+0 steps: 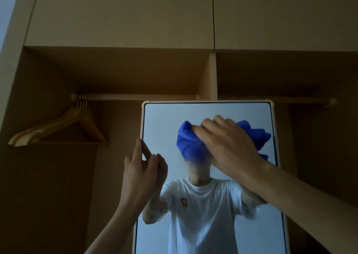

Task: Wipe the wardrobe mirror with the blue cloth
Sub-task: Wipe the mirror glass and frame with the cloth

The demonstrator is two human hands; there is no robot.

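The tall wardrobe mirror (160, 122) has a pale frame with gold corners and stands in front of the open wardrobe. My right hand (230, 147) presses a bunched blue cloth (188, 143) flat against the upper glass. The cloth pokes out left and right of the hand. My left hand (142, 171) grips the mirror's left frame edge, thumb behind and fingers curled on the front. The glass reflects a person in a white T-shirt with both arms raised.
Several wooden hangers (64, 126) hang from the wardrobe rail (139, 97) at the left. A vertical divider (210, 77) splits the wardrobe behind the mirror. Closed upper cabinet doors (124, 15) fill the top.
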